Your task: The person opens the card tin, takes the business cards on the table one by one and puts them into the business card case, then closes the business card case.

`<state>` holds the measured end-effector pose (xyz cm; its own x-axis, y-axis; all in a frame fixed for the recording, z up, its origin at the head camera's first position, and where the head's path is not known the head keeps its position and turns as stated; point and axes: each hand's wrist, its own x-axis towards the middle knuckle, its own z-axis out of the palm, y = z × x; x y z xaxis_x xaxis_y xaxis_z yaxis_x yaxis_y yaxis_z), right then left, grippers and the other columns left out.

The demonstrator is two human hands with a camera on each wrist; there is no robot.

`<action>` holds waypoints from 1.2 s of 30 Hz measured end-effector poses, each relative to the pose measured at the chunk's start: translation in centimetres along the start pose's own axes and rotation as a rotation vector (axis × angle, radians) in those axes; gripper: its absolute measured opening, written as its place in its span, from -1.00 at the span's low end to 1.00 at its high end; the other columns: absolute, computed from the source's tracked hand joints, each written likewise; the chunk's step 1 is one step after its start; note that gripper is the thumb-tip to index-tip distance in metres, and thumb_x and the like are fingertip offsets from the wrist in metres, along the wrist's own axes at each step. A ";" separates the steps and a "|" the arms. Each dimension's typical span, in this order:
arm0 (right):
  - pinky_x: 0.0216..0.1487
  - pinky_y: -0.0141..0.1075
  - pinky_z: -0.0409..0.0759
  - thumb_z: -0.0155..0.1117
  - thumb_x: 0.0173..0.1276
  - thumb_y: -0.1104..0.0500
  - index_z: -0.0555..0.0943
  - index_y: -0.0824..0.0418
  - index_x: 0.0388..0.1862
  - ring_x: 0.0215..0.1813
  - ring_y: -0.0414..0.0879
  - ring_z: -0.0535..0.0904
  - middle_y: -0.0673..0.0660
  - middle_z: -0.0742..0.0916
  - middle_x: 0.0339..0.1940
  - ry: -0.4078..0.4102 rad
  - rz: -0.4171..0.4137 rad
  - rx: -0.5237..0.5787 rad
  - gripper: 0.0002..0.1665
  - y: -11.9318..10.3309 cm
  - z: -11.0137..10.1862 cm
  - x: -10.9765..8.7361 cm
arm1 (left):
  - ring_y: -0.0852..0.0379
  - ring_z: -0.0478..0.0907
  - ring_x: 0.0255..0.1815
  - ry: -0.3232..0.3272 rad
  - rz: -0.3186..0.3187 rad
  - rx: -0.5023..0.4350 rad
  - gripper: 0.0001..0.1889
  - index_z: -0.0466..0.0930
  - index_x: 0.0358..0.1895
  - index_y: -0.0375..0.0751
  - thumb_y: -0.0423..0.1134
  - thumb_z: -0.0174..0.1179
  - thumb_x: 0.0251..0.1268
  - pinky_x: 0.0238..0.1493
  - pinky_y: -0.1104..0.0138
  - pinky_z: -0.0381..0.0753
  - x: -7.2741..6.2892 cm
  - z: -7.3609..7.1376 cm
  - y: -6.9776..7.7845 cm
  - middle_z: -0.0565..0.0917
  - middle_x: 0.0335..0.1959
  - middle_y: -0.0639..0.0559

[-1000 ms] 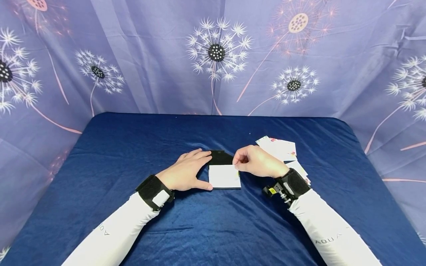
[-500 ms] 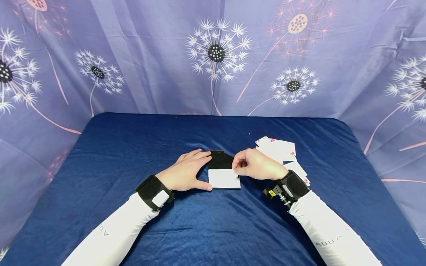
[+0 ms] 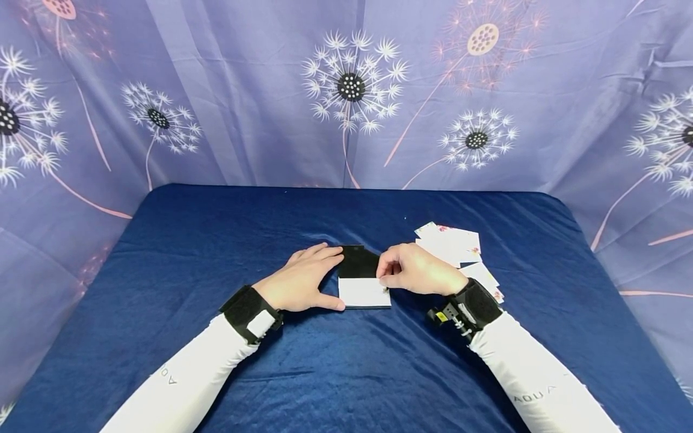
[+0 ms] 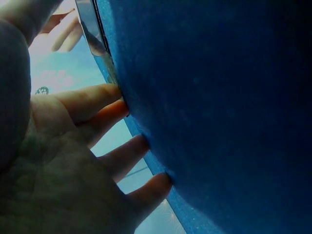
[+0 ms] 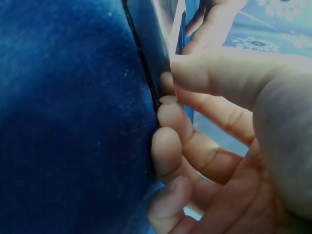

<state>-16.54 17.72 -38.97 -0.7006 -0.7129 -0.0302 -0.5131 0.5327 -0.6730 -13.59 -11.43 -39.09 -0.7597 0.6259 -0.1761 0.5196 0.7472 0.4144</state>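
In the head view, a white card [image 3: 361, 293] with a small printed mark at its right corner lies over the near part of a flat black case [image 3: 356, 263]. My right hand [image 3: 419, 270] pinches the card's far right corner between thumb and curled fingers. The right wrist view shows the thumb [image 5: 214, 73] on the card's edge, beside the case's glossy side [image 5: 148, 44]. My left hand [image 3: 305, 279] rests with fingers spread on the cloth, its fingertips and thumb along the case's left edge. From the left wrist, a shiny strip of the case [image 4: 90, 27] is visible.
Several white cards with floral corners [image 3: 449, 243] lie loosely overlapped beyond my right hand, partly hidden by it. A dark blue cloth [image 3: 243, 222] covers the table. A lilac curtain [image 3: 260, 108] with dandelion prints hangs behind the far edge.
The white card's far edge has moved toward me along with my right hand, baring more of the black case. My left hand has stayed in place.
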 end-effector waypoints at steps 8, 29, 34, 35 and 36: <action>-0.29 -0.34 0.62 0.54 0.30 0.32 0.81 0.07 -0.36 -0.37 -0.28 0.61 -0.13 0.74 -0.40 0.070 -0.066 -0.079 -0.86 0.1 0.3 0.1 | -0.18 -0.07 0.74 -0.002 0.000 -0.002 0.03 0.24 0.68 -0.17 0.32 0.41 0.30 0.61 -0.21 0.00 0.0 0.0 0.0 0.17 0.71 -0.05; -0.25 -0.25 0.60 0.54 0.37 0.21 0.80 0.17 -0.10 -0.31 -0.18 0.62 -0.10 0.72 -0.38 0.163 0.122 -0.139 -0.84 0.3 -3.3 -1.5 | -0.17 -0.08 0.74 -0.005 -0.004 0.000 0.04 0.22 0.69 -0.16 0.32 0.41 0.30 0.62 -0.20 -0.01 -0.1 0.0 -0.1 0.16 0.72 -0.04; -0.25 -0.26 0.61 0.52 0.39 0.20 0.79 0.23 -0.01 -0.27 -0.13 0.65 -0.05 0.76 -0.32 0.193 0.207 -0.141 -0.77 1.6 -5.2 -2.6 | -0.16 -0.09 0.75 -0.009 -0.007 -0.001 0.04 0.21 0.69 -0.15 0.33 0.40 0.30 0.62 -0.20 -0.01 -0.1 0.0 0.0 0.15 0.72 -0.03; -0.24 -0.27 0.61 0.52 0.39 0.21 0.78 0.25 0.00 -0.26 -0.12 0.65 -0.03 0.76 -0.32 0.200 0.221 -0.144 -0.75 1.9 -5.5 -2.8 | -0.16 -0.09 0.75 -0.010 -0.007 -0.003 0.04 0.21 0.69 -0.15 0.33 0.40 0.31 0.62 -0.20 -0.01 -0.1 -0.1 0.0 0.15 0.72 -0.03; -0.22 -0.27 0.60 0.51 0.40 0.20 0.78 0.25 0.02 -0.25 -0.12 0.66 -0.03 0.77 -0.31 0.207 0.236 -0.149 -0.74 2.1 -5.9 -3.1 | -0.17 -0.09 0.75 -0.010 -0.006 -0.004 0.04 0.21 0.69 -0.15 0.33 0.40 0.31 0.62 -0.20 -0.02 -0.1 -0.1 0.0 0.15 0.72 -0.03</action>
<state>-18.40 23.75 -35.90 -0.8864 -0.4629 -0.0111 -0.3813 0.7433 -0.5496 -13.54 -11.54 -38.99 -0.7587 0.6237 -0.1879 0.5135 0.7502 0.4166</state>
